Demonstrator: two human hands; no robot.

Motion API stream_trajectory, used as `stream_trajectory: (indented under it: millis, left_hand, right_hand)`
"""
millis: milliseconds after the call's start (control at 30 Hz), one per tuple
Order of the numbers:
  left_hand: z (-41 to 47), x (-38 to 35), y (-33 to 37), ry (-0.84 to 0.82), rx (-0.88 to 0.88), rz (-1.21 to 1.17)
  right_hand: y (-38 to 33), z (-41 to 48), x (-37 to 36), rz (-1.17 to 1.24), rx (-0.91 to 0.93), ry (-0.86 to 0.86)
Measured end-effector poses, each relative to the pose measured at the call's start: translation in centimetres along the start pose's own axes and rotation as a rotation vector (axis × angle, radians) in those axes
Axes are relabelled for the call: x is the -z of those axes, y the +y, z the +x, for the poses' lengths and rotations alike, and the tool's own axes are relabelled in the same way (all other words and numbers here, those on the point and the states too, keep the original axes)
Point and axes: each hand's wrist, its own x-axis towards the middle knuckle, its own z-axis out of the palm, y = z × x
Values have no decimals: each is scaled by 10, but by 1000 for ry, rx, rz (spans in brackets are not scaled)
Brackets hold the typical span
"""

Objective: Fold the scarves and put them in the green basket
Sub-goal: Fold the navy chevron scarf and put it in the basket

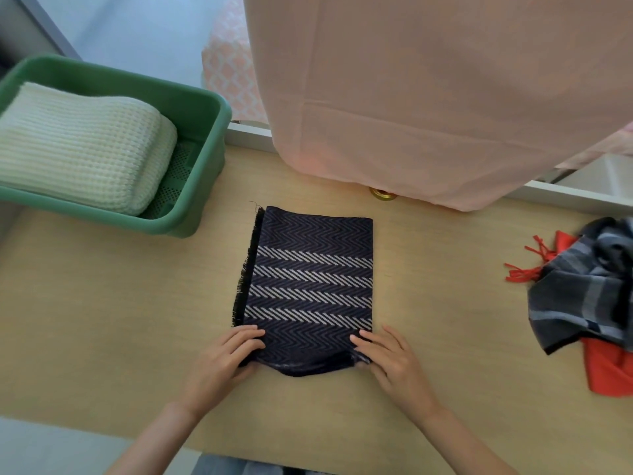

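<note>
Where fingers (236, 338) grip, scarf (310, 286) corners hidden

Navy herringbone scarf (311, 286): folded flat rectangle, near corners pinched by the fingers (239, 341). Cream knit scarf (78, 142): folded, inside green basket (209, 132), far left beyond them. Grey plaid scarf (582, 296) and red scarf (609, 368): crumpled, to their right.

4 scarves (78, 145) (308, 286) (589, 289) (606, 368), 1 green basket (205, 108), 2 hands (219, 361) (394, 361), 1 tbl (102, 303), 1 pink cloth (428, 97).
</note>
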Motion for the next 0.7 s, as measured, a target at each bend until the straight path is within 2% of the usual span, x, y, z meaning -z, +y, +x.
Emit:
stream_trajectory:
  millis: [100, 267, 367, 467, 533, 633, 700]
  left_hand:
    - [17, 22, 16, 83, 119, -131]
    - [69, 63, 31, 272, 263, -319]
    - [116, 75, 22, 309, 344, -358]
    - [168, 79, 12, 326, 507, -400]
    - [195, 74, 3, 277, 650, -507]
    - [206, 54, -11, 98, 827, -653]
    - [197, 41, -14, 67, 839, -559]
  right_hand:
    - [-16, 16, 14, 105, -162, 118]
    - [-29, 63, 45, 511, -476, 147]
    - [-24, 114, 58, 507, -573, 194]
    - [-8, 162, 57, 442, -672, 234]
    - [7, 180, 46, 416, -751, 247]
    - [20, 180, 26, 409, -881, 190]
    - [20, 172, 20, 443, -877, 170]
